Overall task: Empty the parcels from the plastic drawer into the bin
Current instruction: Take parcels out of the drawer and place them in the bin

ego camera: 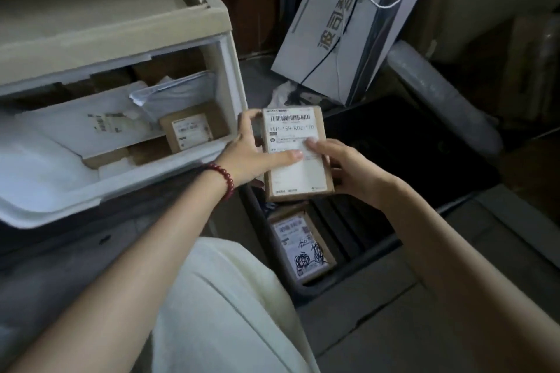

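Observation:
A small brown cardboard parcel (295,169) with a white shipping label is held in the air above the dark bin (409,142). My left hand (253,157) grips its left edge, thumb across the label. My right hand (348,169) holds its right side, fingers on the label. The white plastic drawer (157,172) stands pulled open at the left. Inside it lie a small labelled box (191,132), a large white mailer (91,127) and a grey bag (178,94). Another labelled parcel (300,247) lies in the bin below my hands.
The beige drawer cabinet (106,18) fills the upper left. A white paper carrier bag (348,27) with cord handles leans behind the bin. A wrapped roll (442,97) lies at the right. My white-clothed knee (224,312) is at the bottom, on a tiled floor (394,312).

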The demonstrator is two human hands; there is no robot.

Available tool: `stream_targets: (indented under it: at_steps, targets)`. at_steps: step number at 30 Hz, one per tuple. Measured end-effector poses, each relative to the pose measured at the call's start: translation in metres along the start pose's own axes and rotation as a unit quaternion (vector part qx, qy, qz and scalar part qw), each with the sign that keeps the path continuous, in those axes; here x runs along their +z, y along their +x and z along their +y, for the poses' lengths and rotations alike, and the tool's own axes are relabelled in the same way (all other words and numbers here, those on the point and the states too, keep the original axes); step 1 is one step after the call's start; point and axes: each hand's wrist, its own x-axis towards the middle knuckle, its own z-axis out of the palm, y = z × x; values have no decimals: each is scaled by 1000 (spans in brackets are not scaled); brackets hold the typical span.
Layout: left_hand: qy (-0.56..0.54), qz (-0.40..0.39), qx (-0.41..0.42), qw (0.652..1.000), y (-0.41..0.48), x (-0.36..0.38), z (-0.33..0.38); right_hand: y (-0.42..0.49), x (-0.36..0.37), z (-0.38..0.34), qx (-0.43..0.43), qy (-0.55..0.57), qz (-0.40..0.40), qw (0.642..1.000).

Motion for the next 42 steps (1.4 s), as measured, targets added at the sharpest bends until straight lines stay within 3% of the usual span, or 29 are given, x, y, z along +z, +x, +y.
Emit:
stream_targets:
  at_steps: [6,13,18,22,28,37,40,42]
  targets:
    - [133,-9,-18,991,23,52,-19,-7,-44,59,91,-46,16,995]
    - [308,-109,-28,945,26,83,-44,1,-47,101,180,-114,11,977]
    - [391,-131,-46,910,27,94,-64,16,-30,112,220,-169,-33,960]
    - [388,-118,-57,912,30,94,-75,27,-20,123,248,-144,-29,958]
    - [398,-100,-47,911,30,89,-82,32,-14,127,220,-194,-26,956]
    - [481,-95,-25,871,17,79,-75,18,2,119,187,-273,11,943]
    - [401,-120,-48,907,13,60,-65,12,10,111,172,-371,43,911]
    - [322,-99,-68,939,12,36,-55,11,16,100,108,-410,114,899]
